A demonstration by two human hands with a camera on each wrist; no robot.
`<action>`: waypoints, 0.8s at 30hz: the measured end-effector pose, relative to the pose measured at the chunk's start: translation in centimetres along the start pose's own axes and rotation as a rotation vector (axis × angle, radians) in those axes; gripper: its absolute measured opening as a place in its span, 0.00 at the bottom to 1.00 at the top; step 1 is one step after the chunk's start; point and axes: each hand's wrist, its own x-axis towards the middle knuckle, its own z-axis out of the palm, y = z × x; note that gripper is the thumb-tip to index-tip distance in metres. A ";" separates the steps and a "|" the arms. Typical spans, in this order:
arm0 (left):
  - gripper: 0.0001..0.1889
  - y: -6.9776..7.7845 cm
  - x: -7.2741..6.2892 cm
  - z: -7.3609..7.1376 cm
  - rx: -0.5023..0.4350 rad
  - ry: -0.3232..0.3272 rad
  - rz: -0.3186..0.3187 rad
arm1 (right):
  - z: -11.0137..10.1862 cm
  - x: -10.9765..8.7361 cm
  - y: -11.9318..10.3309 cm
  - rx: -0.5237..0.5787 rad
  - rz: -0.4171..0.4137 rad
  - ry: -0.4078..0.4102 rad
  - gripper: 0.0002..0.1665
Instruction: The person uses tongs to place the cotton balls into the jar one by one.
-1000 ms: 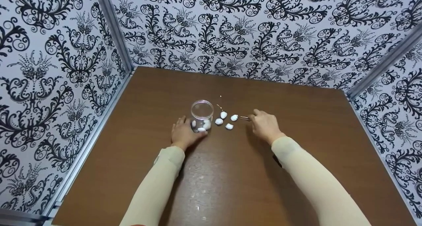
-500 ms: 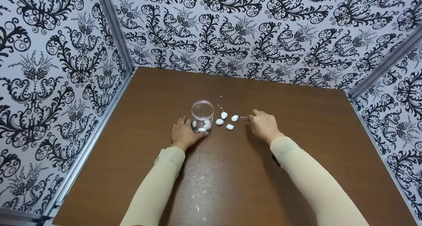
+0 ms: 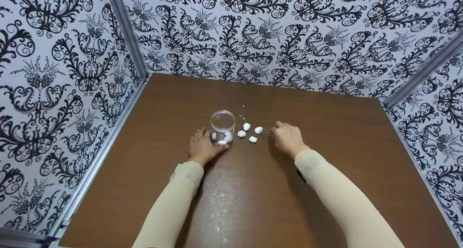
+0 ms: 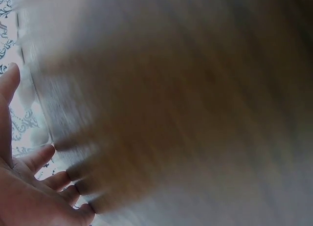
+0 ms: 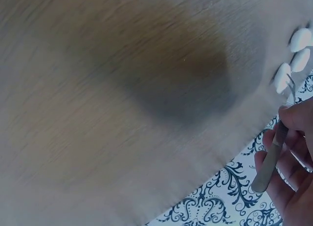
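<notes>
A clear jar (image 3: pixel 223 122) with several white cotton balls (image 3: pixel 228 136) inside stands left of the middle of the table. My left hand (image 3: pixel 205 146) holds it low down, thumb at the near side and fingers at the left; in the left wrist view the fingertips (image 4: pixel 46 152) reach down to the tabletop. Right of the jar lie several loose cotton balls (image 3: pixel 241 133). My right hand (image 3: pixel 288 137) grips the handle of a metal fork (image 5: pixel 270 163). The fork's tines meet the rightmost cotton ball (image 5: pixel 282 78), which lies on the table.
The brown wooden table (image 3: pixel 231 190) is bounded at the back and sides by patterned panels (image 3: pixel 253 38) in metal frames. A few bright specks (image 3: pixel 243 118) show behind the loose cotton balls.
My right hand has edged left, bringing the fork's tines farther onto the rightmost cotton ball. My left hand and the jar have stayed in place.
</notes>
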 end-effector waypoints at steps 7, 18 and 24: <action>0.52 0.0 0.1 0.1 0.013 -0.010 0.001 | 0.2 0.1 0.1 -0.021 -0.016 -0.029 0.04; 0.52 -0.1 0.2 0.3 -0.009 -0.006 0.001 | 0.3 -0.2 0.1 -0.042 0.009 -0.014 0.05; 0.52 -0.1 0.2 0.1 -0.003 0.000 0.009 | 0.0 -0.2 0.3 -0.054 0.019 -0.010 0.05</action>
